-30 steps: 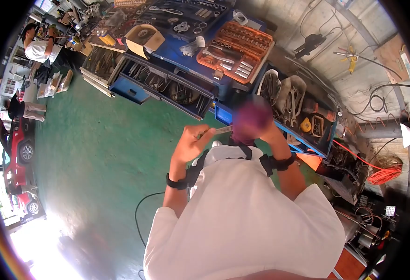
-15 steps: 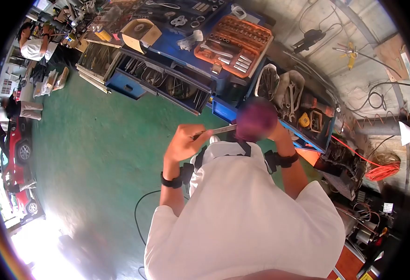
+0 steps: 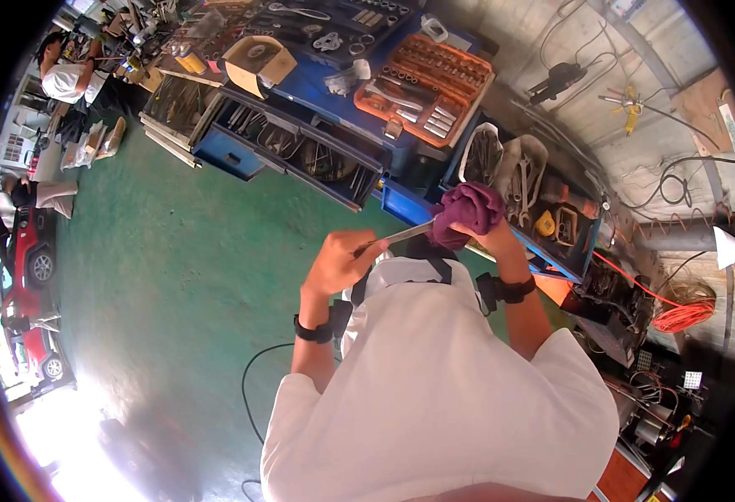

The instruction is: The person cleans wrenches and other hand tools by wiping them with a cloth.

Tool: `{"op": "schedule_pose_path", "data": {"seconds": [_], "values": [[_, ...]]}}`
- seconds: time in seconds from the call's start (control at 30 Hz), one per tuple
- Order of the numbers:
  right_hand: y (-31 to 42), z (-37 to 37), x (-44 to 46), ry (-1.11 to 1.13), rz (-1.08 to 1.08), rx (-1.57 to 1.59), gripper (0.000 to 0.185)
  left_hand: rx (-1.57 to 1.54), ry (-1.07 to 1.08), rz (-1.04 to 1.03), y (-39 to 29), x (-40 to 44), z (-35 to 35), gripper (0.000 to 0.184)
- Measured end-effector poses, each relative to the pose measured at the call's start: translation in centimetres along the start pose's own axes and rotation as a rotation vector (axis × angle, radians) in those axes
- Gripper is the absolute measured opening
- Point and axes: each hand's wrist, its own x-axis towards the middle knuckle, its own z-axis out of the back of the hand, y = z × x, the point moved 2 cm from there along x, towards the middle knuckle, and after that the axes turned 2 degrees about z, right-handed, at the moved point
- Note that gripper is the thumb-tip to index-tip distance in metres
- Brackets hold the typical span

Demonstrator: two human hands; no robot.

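My left hand (image 3: 344, 262) is closed around one end of a slim grey metal bar (image 3: 409, 233), which slants up to the right. Its exact kind does not show. The bar's other end goes into a bunched purple cloth (image 3: 473, 207). My right hand (image 3: 486, 238) grips the cloth from below and to the right, with its fingers partly hidden by the folds. Both hands are in front of my body, near an open blue drawer (image 3: 405, 203).
A blue workbench holds an orange socket set (image 3: 424, 88), a cardboard box (image 3: 259, 63) and a dark tool case. Open drawers (image 3: 326, 159) jut out. A tray of wrenches (image 3: 522, 180) stands at right. Two people and a red car (image 3: 29, 268) are far left.
The purple cloth was a blur and now shows sharply, its folds bunched around the bar. My left hand has shifted slightly right and down, still on the bar.
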Motion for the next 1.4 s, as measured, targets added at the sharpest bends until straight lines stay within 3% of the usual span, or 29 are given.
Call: {"op": "schedule_pose_path", "data": {"seconds": [0.07,0.17,0.3,0.4,0.47,0.5,0.57,0.6,0.7,0.77,0.83,0.93,1.0,1.03,1.1,1.2,1.27,1.3,1.37,1.4], "values": [[2.5,-0.5,0.6,0.036,0.165,-0.198,0.067,-0.008,0.004,0.022,-0.1,0.1,0.1,0.029],[2.5,-0.9,0.6,0.029,0.021,-0.095,0.066,-0.028,0.026,0.066,-0.5,0.3,0.2,0.03],[1.2,-0.6,0.6,0.034,0.09,-0.21,0.065,-0.037,0.043,0.078,-0.8,0.6,0.0,0.032],[2.6,-0.6,0.9,-0.017,0.057,-0.016,0.061,-0.078,0.01,0.125,-0.6,0.6,-0.6,0.034],[4.6,-0.5,1.4,-0.053,0.28,-0.262,0.055,-0.123,0.007,0.142,-0.5,0.5,-0.6,0.032],[4.4,-0.6,1.5,-0.058,0.277,-0.265,0.055,-0.167,0.002,0.159,-0.4,0.4,-0.6,0.031],[3.9,-0.8,1.7,-0.096,0.361,0.025,0.048,-0.146,-0.006,0.133,0.1,0.3,-0.3,0.032],[4.5,-0.4,1.9,-0.101,0.36,0.026,0.048,-0.125,-0.018,0.11,0.3,0.1,0.0,0.033],[7.2,1.6,1.8,0.041,0.528,-0.25,0.048,-0.27,-0.12,0.126,0.0,-0.9,1.1,0.033],[7.2,4.8,0.7,-0.446,0.247,-0.55,0.053,-0.301,-0.25,0.207,0.9,-2.4,3.7,0.035],[6.9,8.8,0.5,-0.535,0.37,-0.741,0.058,-0.351,-0.358,0.28,3.2,-4.5,5.9,0.036],[6.0,10.3,-0.5,-0.526,0.38,-0.794,0.058,-0.389,-0.372,0.286,3.8,-5.7,7.3,0.038],[6.1,9.0,-1.0,-0.466,0.282,-0.821,0.056,-0.311,-0.375,0.312,3.9,-5.4,6.5,0.039],[5.9,7.8,-0.6,-0.365,0.151,-0.526,0.056,-0.301,-0.321,0.311,3.7,-4.7,5.6,0.038],[5.7,4.9,0.5,-0.203,0.098,-0.226,0.055,-0.29,-0.266,0.31,3.1,-3.1,3.6,0.037],[7.4,0.6,2.6,0.154,0.197,-0.174,0.053,-0.086,-0.074,0.126,1.0,-0.8,0.8,0.033],[7.4,-1.7,2.6,0.424,0.028,-0.059,0.052,-0.032,0.035,0.099,-0.4,0.0,0.1,0.031],[7.0,-2.2,2.5,0.418,0.029,-0.059,0.052,-0.029,0.04,0.096,-0.6,0.2,0.2,0.031],[5.2,-3.5,2.0,0.721,-0.074,0.034,0.053,0.038,0.1,0.058,-0.8,0.3,0.6,0.029],[5.0,-3.3,1.8,0.721,-0.071,0.036,0.053,0.041,0.1,0.058,-1.1,0.3,0.8,0.029]]}}
